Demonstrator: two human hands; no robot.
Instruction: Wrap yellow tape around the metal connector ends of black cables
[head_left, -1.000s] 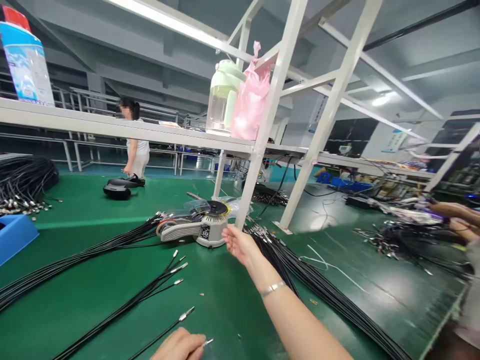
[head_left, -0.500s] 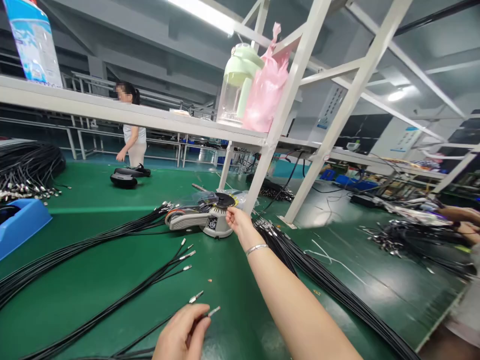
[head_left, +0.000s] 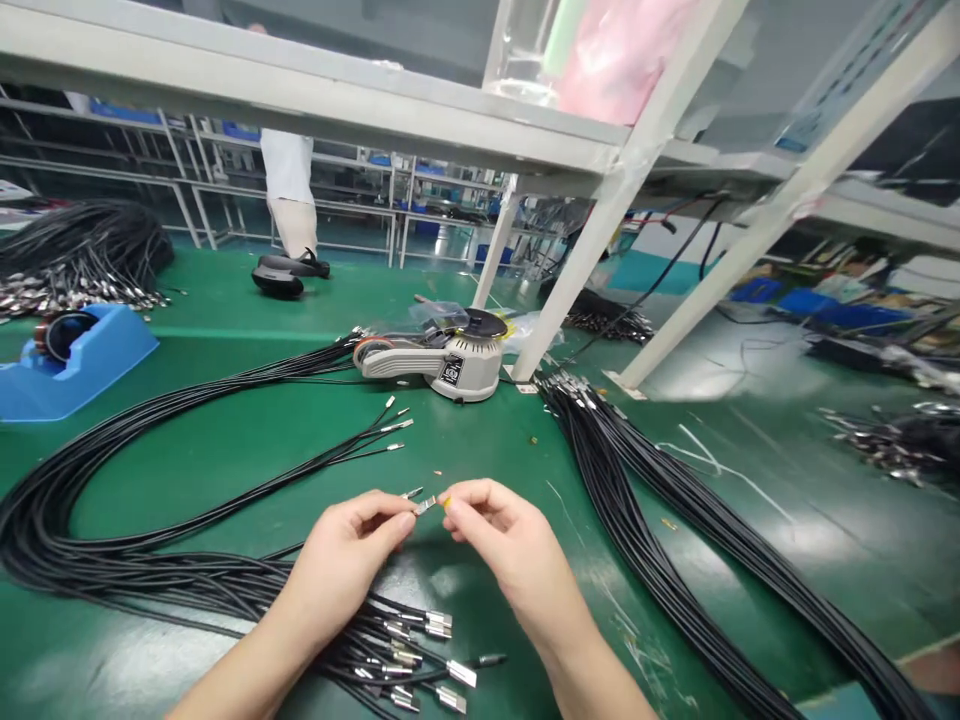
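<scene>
1. The left hand (head_left: pixel 337 560) is pinching a small metal terminal (head_left: pixel 424 506) in a closed grip of thumb and fingertips, holding it just above the tabletop between both hands. The right hand (head_left: pixel 510 550) is closing its grip on a tiny yellowish piece (head_left: pixel 447 503); what that piece is, I cannot tell.
2. The likeliest trouble is a slip: uneven finger pressure could flick either small part away, losing it among the loose bits (head_left: pixel 436 472) lying on the green tabletop (head_left: pixel 480 440).
3. The forearms are passing just above a fan of terminal-tipped cable ends (head_left: pixel 405 650), so a careless lowering could snag or bend them.
4. The black cable bundle (head_left: pixel 637 520) is running beside the right forearm toward the tabletop's edge (head_left: pixel 922 640), where a hard tug could drag it over. The looped cable bundle (head_left: pixel 30 530) is curving around the left side.
5. Working room is stretching ahead of the hands, a strip of bare mat reaching toward the gray tape dispenser (head_left: pixel 442 365), which is standing well apart from them.
</scene>
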